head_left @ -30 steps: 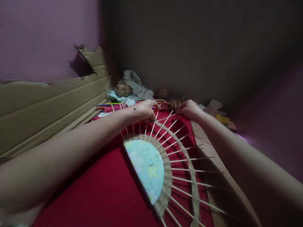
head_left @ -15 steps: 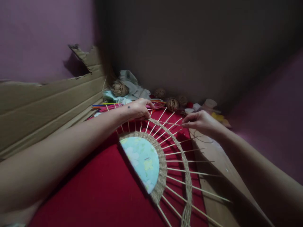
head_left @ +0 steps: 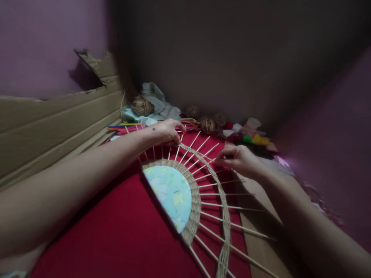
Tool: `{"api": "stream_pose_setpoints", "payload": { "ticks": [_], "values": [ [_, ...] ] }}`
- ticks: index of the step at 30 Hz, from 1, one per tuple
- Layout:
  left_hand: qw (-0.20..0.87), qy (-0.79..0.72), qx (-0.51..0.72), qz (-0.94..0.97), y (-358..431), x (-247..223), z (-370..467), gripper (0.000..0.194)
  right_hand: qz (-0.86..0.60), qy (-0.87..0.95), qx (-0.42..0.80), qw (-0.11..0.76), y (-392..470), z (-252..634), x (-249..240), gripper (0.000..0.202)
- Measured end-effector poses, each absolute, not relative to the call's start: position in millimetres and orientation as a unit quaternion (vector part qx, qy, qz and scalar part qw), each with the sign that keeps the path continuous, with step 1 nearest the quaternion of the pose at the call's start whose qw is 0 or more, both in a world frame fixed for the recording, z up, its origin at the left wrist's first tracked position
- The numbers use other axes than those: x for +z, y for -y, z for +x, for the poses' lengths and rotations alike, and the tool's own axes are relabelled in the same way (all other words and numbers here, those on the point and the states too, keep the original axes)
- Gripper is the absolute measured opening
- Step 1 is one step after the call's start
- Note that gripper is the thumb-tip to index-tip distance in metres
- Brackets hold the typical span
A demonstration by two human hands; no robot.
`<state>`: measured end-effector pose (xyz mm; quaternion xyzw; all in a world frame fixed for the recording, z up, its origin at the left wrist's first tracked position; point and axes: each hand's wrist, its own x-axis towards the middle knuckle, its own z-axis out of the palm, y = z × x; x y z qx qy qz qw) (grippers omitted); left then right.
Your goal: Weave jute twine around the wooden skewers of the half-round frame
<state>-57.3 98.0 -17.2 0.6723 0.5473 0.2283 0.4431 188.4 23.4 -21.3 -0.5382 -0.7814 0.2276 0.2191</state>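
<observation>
A half-round twine weaving (head_left: 196,200) lies on a red surface, with a pale blue floral panel (head_left: 171,195) at its centre. Thin sticks (head_left: 211,217) fan outward from it, crossed by an outer woven twine band (head_left: 224,208). At the band's far end, my left hand (head_left: 168,131) is closed on the weaving, thumb and forefinger around a stick. My right hand (head_left: 239,158) pinches a thin strand of twine (head_left: 206,156), drawn from the band's far end close over the sticks. The exact spot under my left fingers is hidden.
A cardboard sheet (head_left: 58,123) stands along the left. Behind the weaving sit balls of twine (head_left: 208,124), pale cloth (head_left: 158,101), coloured sticks (head_left: 116,126) and a clear cup (head_left: 252,124). A wooden surface (head_left: 246,239) extends right of the red surface (head_left: 110,231).
My right hand has moved down toward me with the twine, bringing the strand nearer the woven band. My left hand keeps its hold at the band's far end. The view has shifted slightly.
</observation>
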Motion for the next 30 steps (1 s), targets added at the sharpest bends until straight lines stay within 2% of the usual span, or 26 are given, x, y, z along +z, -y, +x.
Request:
{"api": "stream_pose_setpoints", "payload": {
  "ticks": [4, 8, 11, 22, 30],
  "values": [
    [0.449, -0.533, 0.226, 0.680, -102, -21, -58, 0.048, -0.542, 0.792, 0.156, 0.232, -18, 187, -34, 0.009],
    [0.463, -0.532, 0.211, 0.677, -105, -25, -60, 0.026, -0.547, 0.777, 0.148, 0.274, -18, 191, -48, 0.008],
    [0.473, -0.538, 0.200, 0.668, -105, -26, -59, 0.017, -0.534, 0.785, 0.138, 0.281, -17, 192, -55, 0.010],
    [0.474, -0.523, 0.165, 0.690, -111, -27, -69, 0.007, -0.518, 0.810, 0.062, 0.267, -16, 190, -68, 0.012],
    [0.336, -0.545, 0.236, 0.731, -98, -14, -57, 0.011, -0.499, 0.818, 0.063, 0.280, -18, 190, -72, 0.013]
  ]
}}
